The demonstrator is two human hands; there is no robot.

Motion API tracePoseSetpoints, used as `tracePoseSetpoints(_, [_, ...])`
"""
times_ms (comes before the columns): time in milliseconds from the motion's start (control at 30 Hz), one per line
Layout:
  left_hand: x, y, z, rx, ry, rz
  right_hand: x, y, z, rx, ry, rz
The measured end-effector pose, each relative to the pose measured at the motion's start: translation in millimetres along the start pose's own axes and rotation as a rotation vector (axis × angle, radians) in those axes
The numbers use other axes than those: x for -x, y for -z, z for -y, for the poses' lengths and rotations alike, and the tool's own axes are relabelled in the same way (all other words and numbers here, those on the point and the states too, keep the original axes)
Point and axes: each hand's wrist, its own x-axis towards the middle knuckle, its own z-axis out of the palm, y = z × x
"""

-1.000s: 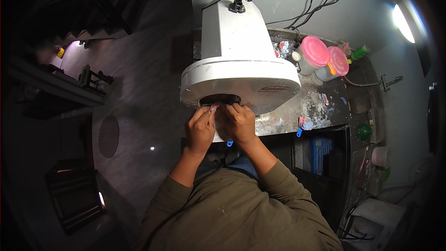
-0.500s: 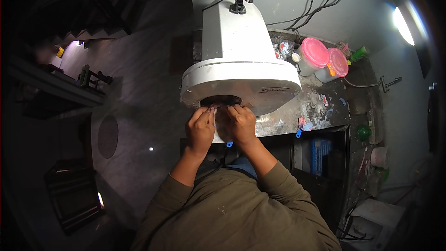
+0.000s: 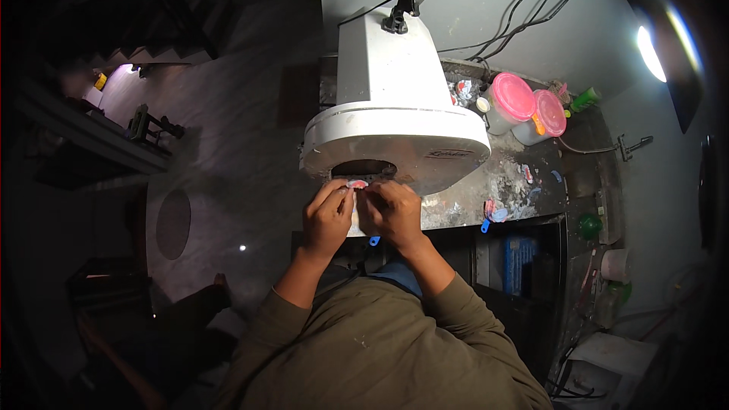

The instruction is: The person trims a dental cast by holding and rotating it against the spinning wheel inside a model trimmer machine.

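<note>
One hand, the left hand (image 3: 326, 216), is closed in a pinch on a small red-and-white piece (image 3: 357, 183), held just beyond its thumb tip, long axis running left to right, before the dark opening (image 3: 364, 169) of a white machine (image 3: 395, 125). The right hand (image 3: 396, 212) is curled beside the piece's right end, slightly farther off; whether anything is gripped there cannot be told. Rightward, a blue-handled item (image 3: 486, 225) is seen at the tabletop's (image 3: 444, 217) front edge.

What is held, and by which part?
The left hand holds a small reddish piece by its left end; whether the right hand grips it is unclear.
</note>
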Motion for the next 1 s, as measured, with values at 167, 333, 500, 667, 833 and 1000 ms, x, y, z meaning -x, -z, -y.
tracePoseSetpoints(167, [-8,21,-8,0.265,-0.018,0.091,1,14,27,-0.36,-0.32,0.216])
tracePoseSetpoints(333, [2,32,-20,0.346,0.217,0.138,4,8,21,-0.981,-0.734,0.168])
tracePoseSetpoints(500, [10,23,-16,0.303,0.224,0.149,-4,16,25,-1.227,-0.921,0.257])
tracePoseSetpoints(667, [10,10,3,0.241,0.197,0.116,2,0,24,-0.334,-0.429,0.027])
tracePoseSetpoints(833, [2,2,6,0.093,0.212,0.141,-5,0,17,-0.106,-0.291,0.029])
tracePoseSetpoints(1000, [3,-6,5,0.014,0.22,0.089,-8,-11,18,0.003,-0.277,-0.022])
